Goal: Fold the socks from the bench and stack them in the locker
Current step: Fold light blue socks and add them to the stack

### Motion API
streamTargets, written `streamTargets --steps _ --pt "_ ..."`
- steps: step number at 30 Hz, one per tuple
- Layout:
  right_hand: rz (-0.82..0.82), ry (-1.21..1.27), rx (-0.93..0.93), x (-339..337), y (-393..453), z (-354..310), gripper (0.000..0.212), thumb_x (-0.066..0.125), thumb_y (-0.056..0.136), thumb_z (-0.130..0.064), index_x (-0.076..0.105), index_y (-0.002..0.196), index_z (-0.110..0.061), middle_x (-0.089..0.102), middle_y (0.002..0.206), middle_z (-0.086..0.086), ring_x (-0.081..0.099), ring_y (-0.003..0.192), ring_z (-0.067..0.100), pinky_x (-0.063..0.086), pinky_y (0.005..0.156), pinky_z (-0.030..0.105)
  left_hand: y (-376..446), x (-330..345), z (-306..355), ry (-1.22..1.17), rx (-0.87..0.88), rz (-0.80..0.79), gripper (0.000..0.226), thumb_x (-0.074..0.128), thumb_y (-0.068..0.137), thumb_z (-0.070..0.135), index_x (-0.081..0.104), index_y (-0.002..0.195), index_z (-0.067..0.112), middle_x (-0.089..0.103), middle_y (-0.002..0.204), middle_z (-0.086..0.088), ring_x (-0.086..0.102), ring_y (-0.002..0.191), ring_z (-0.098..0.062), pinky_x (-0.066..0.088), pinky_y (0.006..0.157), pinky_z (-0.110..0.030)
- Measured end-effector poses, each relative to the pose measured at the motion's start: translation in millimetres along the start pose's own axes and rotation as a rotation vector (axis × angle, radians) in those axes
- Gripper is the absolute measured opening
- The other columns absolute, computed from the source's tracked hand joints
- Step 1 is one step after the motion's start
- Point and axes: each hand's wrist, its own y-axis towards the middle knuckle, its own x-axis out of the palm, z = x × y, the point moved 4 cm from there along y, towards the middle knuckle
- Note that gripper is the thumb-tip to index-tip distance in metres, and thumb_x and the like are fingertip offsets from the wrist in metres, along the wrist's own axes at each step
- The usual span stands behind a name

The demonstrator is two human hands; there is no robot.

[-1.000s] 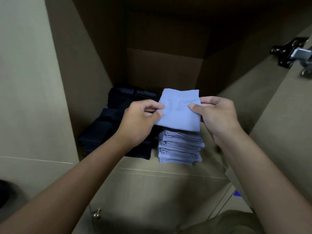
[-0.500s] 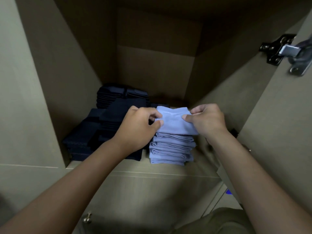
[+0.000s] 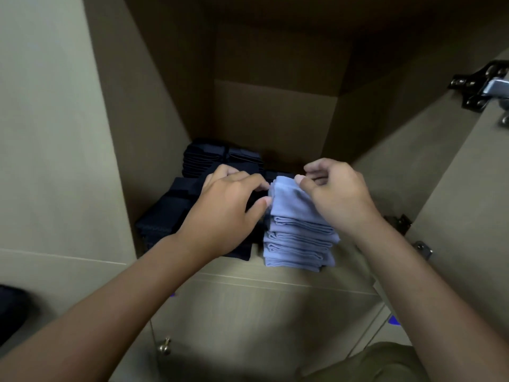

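Note:
The top folded light blue sock (image 3: 289, 199) lies on a stack of several folded light blue socks (image 3: 298, 241) at the front right of the locker shelf (image 3: 289, 279). My left hand (image 3: 228, 208) is at the top sock's left edge, with thumb and fingertips pinching that edge. My right hand (image 3: 338, 194) hovers over the stack's right side. Its thumb tip touches the sock's far right corner, and its fingers are loosely curled above, holding nothing. Piles of folded dark navy socks (image 3: 165, 216) fill the shelf's left and back.
The locker's side walls (image 3: 154, 111) stand close on both sides. Its open door (image 3: 468, 188) is on the right, with a metal hinge (image 3: 484, 86) at the top. A lower door with a small knob (image 3: 164, 346) is below the shelf.
Both hands lowered the folded blue sock from in front of the locker onto the blue stack. My right hand has let go and lifted its fingers.

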Motion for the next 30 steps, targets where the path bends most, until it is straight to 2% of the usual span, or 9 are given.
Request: streamTargets --steps 3,8,10,16,20,26,30 --pt "-0.140 0.073 -0.113 10 -11 -23 0.016 0.071 0.093 -0.029 0.072 0.108 -0.023 0.074 0.088 0.000 0.066 0.080 0.011 0.045 0.068 0.008 -12 -20 -7 0.045 0.036 0.020 0.021 0.058 0.098 0.035 0.068 0.114 0.024 0.068 0.098 0.016 0.049 0.105 -0.015 0.039 0.095 -0.034" --pt "-0.306 0.124 -0.258 35 -30 -61 0.017 0.071 0.093 -0.029 0.074 0.108 -0.021 0.073 0.081 -0.006 0.066 0.076 0.006 0.047 0.068 0.010 -39 -59 -22 0.102 0.017 -0.053 0.016 0.059 0.098 0.036 0.069 0.107 0.028 0.069 0.088 0.017 0.052 0.086 -0.007 0.044 0.073 -0.028" --pt "-0.353 0.115 -0.311 48 -37 -74 0.018 0.071 0.093 -0.031 0.074 0.109 -0.022 0.071 0.080 -0.011 0.065 0.076 0.003 0.048 0.069 0.012 -52 -75 -28 0.133 -0.006 -0.080 0.014 0.059 0.098 0.037 0.070 0.103 0.029 0.069 0.085 0.017 0.053 0.082 -0.006 0.045 0.070 -0.030" --pt "-0.575 0.034 -0.469 91 -67 -108 0.025 0.069 0.094 -0.038 0.070 0.116 -0.026 0.069 0.085 -0.013 0.065 0.081 0.001 0.050 0.072 0.016 -103 -125 -57 0.301 -0.103 -0.202 0.030 0.046 0.094 0.051 0.069 0.101 0.032 0.068 0.088 0.019 0.059 0.087 -0.009 0.052 0.073 -0.037" --pt "-0.685 -0.035 -0.578 117 -91 -127 0.028 0.067 0.094 -0.041 0.068 0.119 -0.029 0.069 0.090 -0.014 0.064 0.085 0.000 0.056 0.080 0.031 -142 -154 -82 0.372 -0.241 -0.267 0.025 0.052 0.099 0.049 0.070 0.102 0.031 0.066 0.090 0.017 0.061 0.089 -0.009 0.051 0.077 -0.035" --pt "-0.779 -0.101 -0.706 151 -125 -155 0.033 0.063 0.093 -0.049 0.066 0.122 -0.033 0.064 0.100 -0.017 0.061 0.094 0.000 0.054 0.088 0.034 -201 -198 -124 0.413 -0.496 -0.351 0.048 0.038 0.085 0.067 0.068 0.101 0.033 0.069 0.093 0.017 0.064 0.090 -0.005 0.054 0.079 -0.035" --pt "-0.836 -0.111 -0.753 173 -147 -174 0.035 0.062 0.093 -0.052 0.064 0.123 -0.034 0.064 0.103 -0.017 0.062 0.097 0.004 0.054 0.090 0.037 -237 -227 -159 0.443 -0.625 -0.339 0.024 0.060 0.092 0.048 0.070 0.100 0.028 0.070 0.089 0.013 0.066 0.086 -0.010 0.055 0.080 -0.036"
